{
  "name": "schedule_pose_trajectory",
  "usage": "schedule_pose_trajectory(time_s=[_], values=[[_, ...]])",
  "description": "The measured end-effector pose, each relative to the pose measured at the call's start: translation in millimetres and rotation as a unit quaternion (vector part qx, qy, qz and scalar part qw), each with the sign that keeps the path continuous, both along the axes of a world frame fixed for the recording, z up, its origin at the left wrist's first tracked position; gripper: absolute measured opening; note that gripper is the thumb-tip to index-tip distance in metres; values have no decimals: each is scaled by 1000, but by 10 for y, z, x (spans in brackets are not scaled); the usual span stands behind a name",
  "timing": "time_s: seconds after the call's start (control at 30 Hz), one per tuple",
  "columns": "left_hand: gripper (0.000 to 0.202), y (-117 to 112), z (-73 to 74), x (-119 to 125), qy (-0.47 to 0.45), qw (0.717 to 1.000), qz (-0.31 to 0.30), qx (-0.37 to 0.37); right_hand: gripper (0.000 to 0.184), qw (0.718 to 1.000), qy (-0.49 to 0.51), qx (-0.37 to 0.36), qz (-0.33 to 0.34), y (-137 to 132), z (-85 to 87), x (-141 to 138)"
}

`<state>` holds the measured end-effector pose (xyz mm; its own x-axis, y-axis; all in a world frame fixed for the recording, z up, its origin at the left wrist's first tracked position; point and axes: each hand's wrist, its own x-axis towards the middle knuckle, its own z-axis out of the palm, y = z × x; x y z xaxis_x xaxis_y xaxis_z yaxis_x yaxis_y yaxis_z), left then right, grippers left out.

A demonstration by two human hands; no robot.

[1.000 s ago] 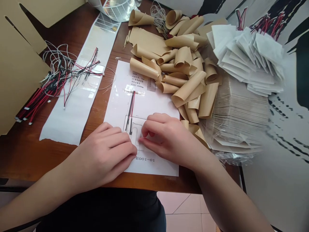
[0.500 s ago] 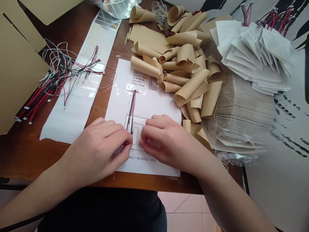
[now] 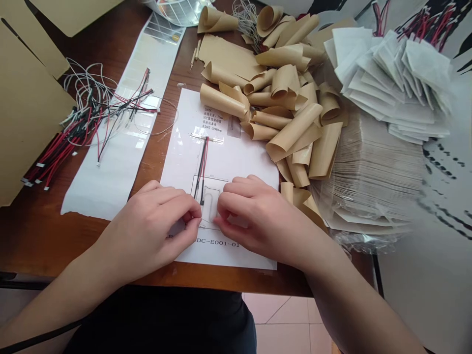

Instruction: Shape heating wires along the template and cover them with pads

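Note:
A white printed sheet lies under both hands, with a rectangle outline and lettering on it. On the sheet lies a wire harness with red and black leads running down from its taped top end. From its lower end a thin pale wire bends in a loop across the drawn rectangle. My left hand is closed in a pinch at the wire, left of the loop, a small bit of wire showing by its fingertips. Opposite, my right hand pinches at the loop's right side; its fingertips partly hide the wire.
Curled brown paper pieces crowd the sheet's right edge. Beyond them stands a plastic-wrapped stack topped with white pads. At left, a bundle of wire harnesses lies across a white backing strip, beside cardboard.
Both hands stay nearly in place, pinching at the wire. The view has shifted very slightly, and the fingertips have moved only a little.

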<state>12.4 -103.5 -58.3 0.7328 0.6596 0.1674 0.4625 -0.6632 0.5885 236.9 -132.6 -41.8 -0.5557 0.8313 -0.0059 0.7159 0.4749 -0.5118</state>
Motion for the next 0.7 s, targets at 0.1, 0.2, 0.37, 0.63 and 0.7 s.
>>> schedule_pose_trajectory(time_s=[0.1,0.2,0.37,0.63,0.7], values=[[12,-7,4,11,6,1000,8,7,24,1000,-1,3,6,-15,0,4],[13,-12,13,36,6,1000,16,20,23,1000,-2,3,5,-27,-14,4],[13,4,23,65,6,1000,17,20,16,1000,16,-4,-4,-9,-1,22],[12,9,23,44,13,1000,21,9,31,999,51,-11,6,-25,97,85],[12,5,17,37,13,1000,20,6,32,998,60,-25,16,-36,104,77]])
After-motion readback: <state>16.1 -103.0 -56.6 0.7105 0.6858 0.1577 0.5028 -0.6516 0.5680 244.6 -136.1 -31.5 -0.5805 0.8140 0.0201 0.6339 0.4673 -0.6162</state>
